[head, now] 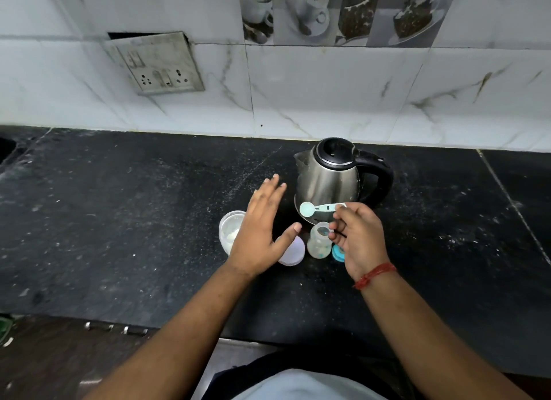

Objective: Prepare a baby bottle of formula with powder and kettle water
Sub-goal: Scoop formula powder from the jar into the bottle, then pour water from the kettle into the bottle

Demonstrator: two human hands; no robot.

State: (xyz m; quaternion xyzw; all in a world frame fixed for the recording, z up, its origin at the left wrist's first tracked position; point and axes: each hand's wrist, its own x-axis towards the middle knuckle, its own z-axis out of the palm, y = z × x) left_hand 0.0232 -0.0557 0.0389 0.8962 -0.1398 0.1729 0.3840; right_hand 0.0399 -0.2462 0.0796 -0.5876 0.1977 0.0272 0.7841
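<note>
The left hand (259,229) hides part of the powder jar (231,229) and its white lid (293,252).

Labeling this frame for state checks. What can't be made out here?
All head view.
- Kettle: lid shut, water level hidden.
- Bottle: too small and blurred to tell any powder or water inside.
- Powder jar: left hand covers its right side; amount unclear.
- White lid: partly under the left thumb.
- Teal cap: mostly behind the right hand.
- Scoop: bowl contents unclear.
</note>
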